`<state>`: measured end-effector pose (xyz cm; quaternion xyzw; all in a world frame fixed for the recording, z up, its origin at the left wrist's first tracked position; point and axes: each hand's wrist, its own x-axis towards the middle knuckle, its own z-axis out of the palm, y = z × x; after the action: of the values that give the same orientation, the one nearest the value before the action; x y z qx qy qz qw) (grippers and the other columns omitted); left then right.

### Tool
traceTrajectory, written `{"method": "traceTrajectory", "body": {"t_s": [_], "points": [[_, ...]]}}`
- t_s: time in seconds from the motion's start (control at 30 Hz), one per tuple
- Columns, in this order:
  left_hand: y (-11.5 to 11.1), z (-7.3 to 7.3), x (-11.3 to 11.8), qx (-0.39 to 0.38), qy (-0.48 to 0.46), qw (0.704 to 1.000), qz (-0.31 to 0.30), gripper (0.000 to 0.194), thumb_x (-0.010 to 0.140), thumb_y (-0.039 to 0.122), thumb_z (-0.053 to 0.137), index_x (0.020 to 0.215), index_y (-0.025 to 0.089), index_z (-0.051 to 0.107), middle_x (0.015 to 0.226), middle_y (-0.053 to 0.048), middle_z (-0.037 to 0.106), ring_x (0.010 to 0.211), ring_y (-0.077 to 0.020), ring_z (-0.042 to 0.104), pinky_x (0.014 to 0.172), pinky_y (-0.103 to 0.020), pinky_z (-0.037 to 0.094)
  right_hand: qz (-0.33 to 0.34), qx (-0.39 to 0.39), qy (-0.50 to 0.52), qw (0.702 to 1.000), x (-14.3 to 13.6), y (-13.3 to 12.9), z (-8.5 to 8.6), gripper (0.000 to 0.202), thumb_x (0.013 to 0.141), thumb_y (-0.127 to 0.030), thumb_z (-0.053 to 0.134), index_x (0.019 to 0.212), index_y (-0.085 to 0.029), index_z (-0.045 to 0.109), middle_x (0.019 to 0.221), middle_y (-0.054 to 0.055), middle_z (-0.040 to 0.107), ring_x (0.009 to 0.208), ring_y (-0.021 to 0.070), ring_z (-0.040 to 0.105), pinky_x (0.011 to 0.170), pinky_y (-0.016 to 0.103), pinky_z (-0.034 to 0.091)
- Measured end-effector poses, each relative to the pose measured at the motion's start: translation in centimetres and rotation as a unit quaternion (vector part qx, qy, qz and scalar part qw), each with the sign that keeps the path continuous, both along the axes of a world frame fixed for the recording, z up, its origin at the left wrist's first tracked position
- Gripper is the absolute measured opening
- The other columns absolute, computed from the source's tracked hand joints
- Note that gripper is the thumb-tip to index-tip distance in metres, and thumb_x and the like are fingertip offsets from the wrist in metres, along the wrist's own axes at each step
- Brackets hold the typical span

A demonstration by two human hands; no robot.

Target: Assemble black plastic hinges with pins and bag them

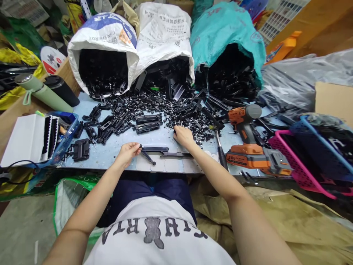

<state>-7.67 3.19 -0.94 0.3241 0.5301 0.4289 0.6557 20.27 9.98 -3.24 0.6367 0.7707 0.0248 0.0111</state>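
Observation:
My left hand (128, 154) pinches the near end of a black plastic arm piece (154, 149), whose two slim bars spread apart just above the table. To its right, my right hand (184, 137) reaches to the edge of a pile of small screws (197, 125). Its fingers are curled together, and whatever they may hold is hidden. A long dark strip (176, 155) lies on the table below the right hand. Beyond the hands sits a small stack of black bar parts (147, 123), beside a heap of loose black parts (116, 121).
Three sacks of black parts, a blue-white one (102, 36), a white one (165, 33) and a teal one (228, 25), line the back. An orange cordless drill (245, 154) and a hammer (220, 149) lie right. Bottles (44, 92) and a blue basket (68, 129) stand left.

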Motion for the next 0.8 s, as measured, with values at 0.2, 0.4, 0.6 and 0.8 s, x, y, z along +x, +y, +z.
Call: {"method": "traceTrajectory", "body": {"t_s": [0.2,0.4,0.6,0.8], "points": [[-0.1,-0.7,0.1,0.0,0.042,0.999,0.014,0.044,0.049,0.039,0.079,0.075,0.009,0.06,0.062,-0.003,0.06,0.053,-0.0071,0.051,0.057,-0.021,0.041,0.016,0.031,0.139,0.99,0.3,-1.4,0.7,0.018,0.086,-0.027,0.045,0.095,-0.015,0.057,0.092,0.009,0.062,0.082,0.0194,0.057,0.069,0.028,0.04],[0.6,-0.5,0.4,0.047,0.137,0.988,-0.043,0.034,0.058,0.039,0.072,0.073,0.01,0.064,0.058,-0.001,0.055,0.05,-0.0077,0.045,0.052,-0.022,0.036,0.051,0.049,0.457,0.887,-0.2,-4.1,1.2,0.02,0.077,-0.028,0.056,0.092,-0.017,0.06,0.08,0.004,0.063,0.07,0.0139,0.06,0.068,0.027,0.05],[1.3,-2.3,0.0,0.113,0.239,0.962,-0.074,0.041,0.064,0.038,0.065,0.095,0.011,0.066,0.069,-0.002,0.056,0.054,-0.0086,0.045,0.055,-0.023,0.036,0.097,0.035,0.464,0.88,-1.1,-6.8,1.7,0.019,0.08,-0.028,0.055,0.092,-0.018,0.067,0.084,0.004,0.067,0.072,0.0142,0.063,0.063,0.025,0.052],[0.6,-2.6,-0.2,0.243,0.437,0.862,-0.087,0.036,0.077,0.037,0.058,0.102,0.013,0.063,0.097,-0.009,0.06,0.082,-0.0189,0.055,0.076,-0.033,0.043,0.219,0.091,0.292,0.927,-1.1,-7.4,2.1,0.023,0.087,-0.021,0.046,0.096,-0.016,0.066,0.092,0.008,0.066,0.08,0.0163,0.063,0.069,0.027,0.051]]}}
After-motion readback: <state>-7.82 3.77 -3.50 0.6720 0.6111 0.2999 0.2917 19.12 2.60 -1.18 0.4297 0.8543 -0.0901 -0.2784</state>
